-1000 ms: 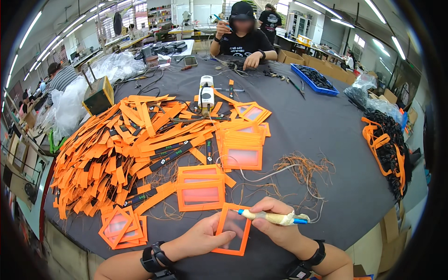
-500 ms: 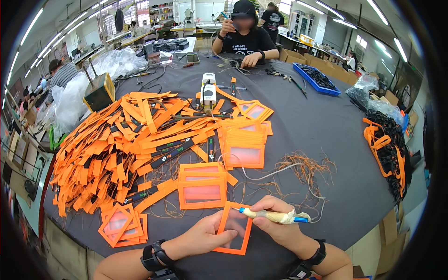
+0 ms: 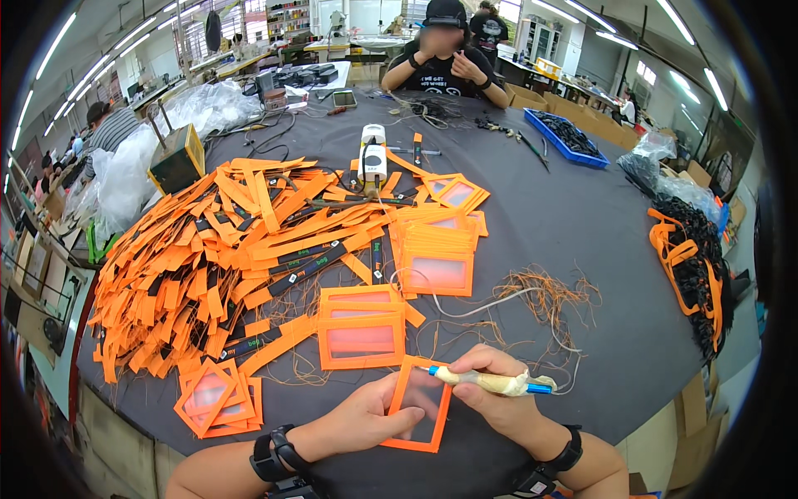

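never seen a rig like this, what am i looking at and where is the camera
There is no machine: a person works bare-handed, filmed by a wide fisheye camera worn on the head and looking down, which bends straight edges. The left hand holds a see-through panel edged in orange; the right hand holds a blue-ended, pen-shaped tool, its tip close to the panel's upper edge. On the dark-covered table lie a heap of orange strips, more panels, tangled threads and a blue tray.
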Demonstrator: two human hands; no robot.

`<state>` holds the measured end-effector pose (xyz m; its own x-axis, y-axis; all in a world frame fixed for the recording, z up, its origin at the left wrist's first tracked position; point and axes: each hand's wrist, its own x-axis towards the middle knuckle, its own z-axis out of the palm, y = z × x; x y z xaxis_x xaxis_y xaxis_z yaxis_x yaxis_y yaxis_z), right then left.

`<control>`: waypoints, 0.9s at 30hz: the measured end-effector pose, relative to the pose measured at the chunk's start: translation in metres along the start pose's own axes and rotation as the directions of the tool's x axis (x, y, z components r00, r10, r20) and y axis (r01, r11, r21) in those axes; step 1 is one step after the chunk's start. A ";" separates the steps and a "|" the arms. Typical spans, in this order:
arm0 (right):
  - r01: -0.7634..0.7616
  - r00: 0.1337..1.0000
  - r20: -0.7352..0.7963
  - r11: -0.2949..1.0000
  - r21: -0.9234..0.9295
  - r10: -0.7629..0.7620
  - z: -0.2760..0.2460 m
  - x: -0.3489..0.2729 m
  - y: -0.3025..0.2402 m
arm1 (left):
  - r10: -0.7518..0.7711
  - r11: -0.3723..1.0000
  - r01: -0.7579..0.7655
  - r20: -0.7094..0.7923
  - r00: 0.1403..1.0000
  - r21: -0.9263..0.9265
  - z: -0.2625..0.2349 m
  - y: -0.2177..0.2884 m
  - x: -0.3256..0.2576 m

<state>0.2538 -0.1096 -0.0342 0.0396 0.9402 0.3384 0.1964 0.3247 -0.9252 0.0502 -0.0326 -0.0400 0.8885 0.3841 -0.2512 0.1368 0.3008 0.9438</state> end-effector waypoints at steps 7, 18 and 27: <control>-0.005 1.000 0.013 1.000 -0.001 0.005 -0.001 0.000 0.001 | -0.005 1.000 0.005 0.003 1.000 0.009 0.000 0.000 0.000; -0.117 0.992 -0.029 0.984 0.131 0.122 -0.001 -0.002 -0.005 | 0.020 1.000 -0.019 0.011 1.000 -0.019 0.000 0.002 0.000; 0.059 0.997 0.058 0.997 -0.044 -0.056 0.000 0.000 -0.001 | 0.034 0.999 -0.035 0.009 0.999 0.040 -0.002 -0.002 0.002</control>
<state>0.2539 -0.1100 -0.0332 -0.0283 0.9248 0.3795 0.2417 0.3747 -0.8951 0.0509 -0.0310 -0.0431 0.8967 0.3861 -0.2167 0.1235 0.2519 0.9598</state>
